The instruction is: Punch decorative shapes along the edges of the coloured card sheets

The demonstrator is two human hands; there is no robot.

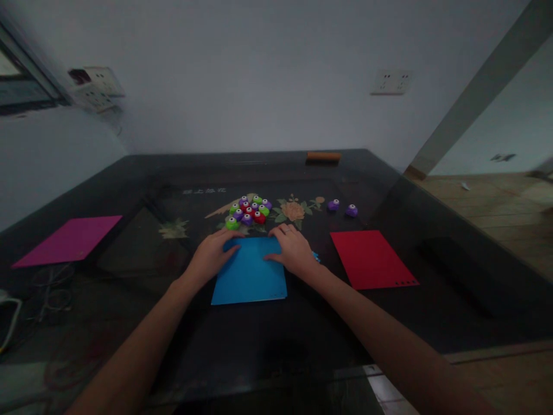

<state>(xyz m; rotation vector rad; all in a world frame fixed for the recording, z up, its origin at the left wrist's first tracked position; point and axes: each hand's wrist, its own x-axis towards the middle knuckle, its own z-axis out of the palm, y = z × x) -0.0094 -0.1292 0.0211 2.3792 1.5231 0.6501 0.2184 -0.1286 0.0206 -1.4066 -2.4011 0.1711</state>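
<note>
A blue sheet [254, 276] lies flat on the dark table in front of me, with small dark marks at its near right corner. My left hand [215, 253] rests on its far left corner, thumb apart from the fingers. Over the far right corner lies my right hand [291, 246], likewise with its thumb spread on the sheet; a ring shows on one finger. Just beyond my fingertips sits a cluster of green, purple and red toy pieces [247, 211], each topped with an eye. Small blue bits [316, 256] peek out beside my right wrist, mostly hidden.
To the right lies a red sheet [371, 259], to the left a magenta sheet [69, 241]. Two purple eye pieces [343, 208] stand apart at the right. A brown roll [324, 156] is at the table's back edge. Cables [54, 288] trail at lower left.
</note>
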